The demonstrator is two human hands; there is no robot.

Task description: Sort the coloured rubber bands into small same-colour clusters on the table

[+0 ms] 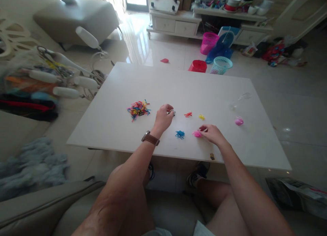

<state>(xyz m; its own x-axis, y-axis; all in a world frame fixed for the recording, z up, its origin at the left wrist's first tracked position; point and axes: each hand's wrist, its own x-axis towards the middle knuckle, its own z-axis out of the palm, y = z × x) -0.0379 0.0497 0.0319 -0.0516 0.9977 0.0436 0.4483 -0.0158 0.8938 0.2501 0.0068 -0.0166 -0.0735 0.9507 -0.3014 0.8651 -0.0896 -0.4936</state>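
My left hand (163, 118), with a brown-strapped watch on its wrist, bends its fingers together at a small black pile (174, 113); what they hold is hidden. Thumb and fingertips of my right hand (211, 133) close in at the edge of a pink pile (196, 134), and anything between them is too small to make out. Nearby lie a blue pile (180, 134), a red pile (188, 114) and a yellow pile (201, 117) of thin little loop-like pieces. A larger mixed-colour heap (138, 109) of such pieces sits left of my left hand.
On the white table (153, 80), a pink round object (239, 121) and a clear plastic item (240, 101) lie at the right. A small dark-gold object (212, 156) rests by the front edge. Baskets, including a light-blue one (221, 64), stand beyond the table.
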